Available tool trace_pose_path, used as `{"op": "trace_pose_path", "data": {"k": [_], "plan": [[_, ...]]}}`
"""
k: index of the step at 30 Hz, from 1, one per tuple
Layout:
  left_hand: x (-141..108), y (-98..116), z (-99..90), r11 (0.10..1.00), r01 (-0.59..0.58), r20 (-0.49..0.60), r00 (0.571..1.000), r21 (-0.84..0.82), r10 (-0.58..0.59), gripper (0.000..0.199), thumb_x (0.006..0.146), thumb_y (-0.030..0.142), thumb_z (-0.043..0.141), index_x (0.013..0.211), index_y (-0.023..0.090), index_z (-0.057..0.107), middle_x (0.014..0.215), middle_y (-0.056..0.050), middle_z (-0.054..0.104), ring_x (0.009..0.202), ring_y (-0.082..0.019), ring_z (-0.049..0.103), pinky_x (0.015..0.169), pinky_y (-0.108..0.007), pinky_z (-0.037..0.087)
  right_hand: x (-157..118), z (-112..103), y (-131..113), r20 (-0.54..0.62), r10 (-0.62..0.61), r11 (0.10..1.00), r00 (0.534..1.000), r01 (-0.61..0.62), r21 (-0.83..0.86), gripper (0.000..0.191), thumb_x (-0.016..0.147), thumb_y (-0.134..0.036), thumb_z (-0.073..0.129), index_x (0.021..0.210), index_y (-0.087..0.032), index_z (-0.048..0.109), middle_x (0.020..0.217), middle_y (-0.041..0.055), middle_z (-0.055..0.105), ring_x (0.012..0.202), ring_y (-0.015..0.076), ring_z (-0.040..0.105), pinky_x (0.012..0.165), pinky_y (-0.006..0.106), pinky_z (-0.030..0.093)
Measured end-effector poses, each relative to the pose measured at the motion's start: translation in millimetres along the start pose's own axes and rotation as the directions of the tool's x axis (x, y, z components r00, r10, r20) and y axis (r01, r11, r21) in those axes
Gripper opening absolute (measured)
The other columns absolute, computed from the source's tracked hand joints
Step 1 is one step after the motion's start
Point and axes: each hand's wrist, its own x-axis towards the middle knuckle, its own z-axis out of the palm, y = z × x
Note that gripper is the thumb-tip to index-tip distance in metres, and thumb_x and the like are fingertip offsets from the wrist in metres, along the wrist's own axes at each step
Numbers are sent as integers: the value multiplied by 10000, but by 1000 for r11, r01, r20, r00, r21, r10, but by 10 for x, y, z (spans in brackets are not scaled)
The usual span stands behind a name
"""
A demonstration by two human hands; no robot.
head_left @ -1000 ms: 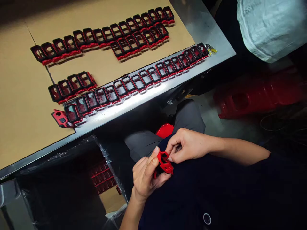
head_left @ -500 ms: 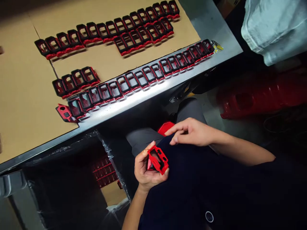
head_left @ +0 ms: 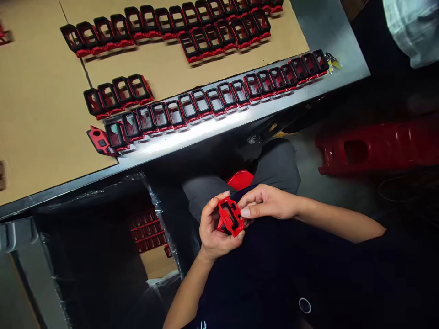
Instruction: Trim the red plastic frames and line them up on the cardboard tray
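Note:
My left hand (head_left: 216, 233) is closed around a small red plastic frame (head_left: 225, 216) with cut-outs and a dark inner part, held over my lap. Its thumb presses the lower corner and its fingertips lie along the top edge. My right hand (head_left: 269, 202) is at the frame's right side, thumb and forefinger bent together against that edge. Whether a small part sits between these fingertips is hidden. On the bench ahead, a long row of black-and-red frames (head_left: 216, 101) stands along the front edge, with a separate red piece (head_left: 99, 139) at its left end.
Cardboard (head_left: 44, 105) covers much of the metal bench (head_left: 339, 50), with more rows of frames (head_left: 164, 22) on it. Yellow-handled pliers (head_left: 332, 63) lie at the row's right end. Below left is a plastic-lined box (head_left: 159, 265) holding frames. A red moulded object (head_left: 384, 148) stands at right.
My right hand has moved left and down onto the red frame, from a spot apart from it. The left hand still grips the frame, now slightly higher and further right. The camera view has shifted.

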Motion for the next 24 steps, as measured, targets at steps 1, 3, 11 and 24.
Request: {"op": "trace_pose_path", "data": {"k": [1,3,11,24], "plan": [[3,12,-5,1000,13,9,1000,-14,-13,836,777,344,829,1494,290,403,1386,-142,563,1025,-192,686,882,-319,589,7,1,4,-12,2,1000,1000,-2,7,456,789,-520,793,939,-97,712,814,45,720,729,116,675,765,247,540],[12,38,-9,998,45,28,999,-44,-44,823,787,311,826,1489,305,395,1413,-146,546,831,-121,686,799,-291,605,21,5,16,-30,3,1000,1000,-3,23,463,768,-526,810,922,-102,704,802,35,714,709,105,664,753,241,539],[14,61,-2,984,126,53,991,-122,-121,758,800,250,815,1438,301,410,1436,-169,529,705,-71,625,678,-243,588,49,16,40,-73,14,1000,997,-12,23,503,724,-543,838,927,-105,697,817,30,704,739,109,650,739,233,519],[-14,49,13,976,187,24,982,-108,-186,712,785,230,810,1389,282,438,1429,-178,550,717,-83,641,687,-243,585,59,13,66,-72,45,998,996,-41,54,563,708,-530,856,1040,-110,683,862,35,715,726,101,664,726,220,526]]}}
